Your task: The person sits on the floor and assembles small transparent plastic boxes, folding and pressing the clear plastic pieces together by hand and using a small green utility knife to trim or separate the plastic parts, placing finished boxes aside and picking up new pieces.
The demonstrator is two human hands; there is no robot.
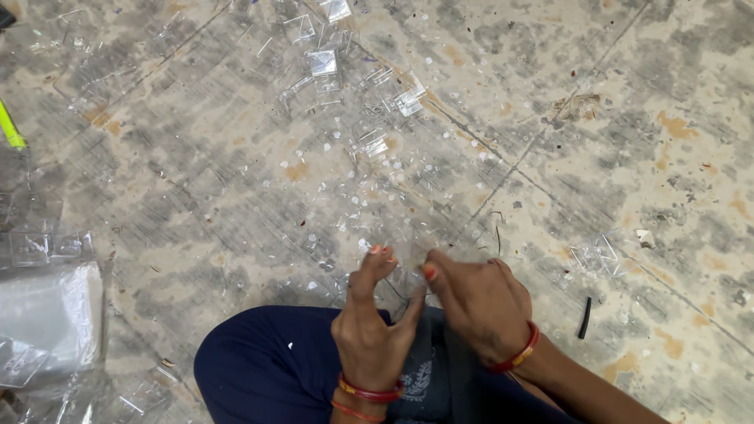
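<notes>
My left hand [369,318] and my right hand [475,302] meet low in the middle of the view, above my knee in dark blue cloth [267,365]. Between their fingertips they pinch a small clear plastic piece [407,263], hard to make out against the floor. Red bangles sit on both wrists. A loose heap of clear plastic box pieces [338,78] lies on the floor farther ahead, apart from my hands.
The mottled tiled floor [597,141] is strewn with tiny clear chips. A stack of clear plastic sheets and boxes [47,314] lies at the left edge. One clear piece [597,255] and a short black stick [584,317] lie to the right.
</notes>
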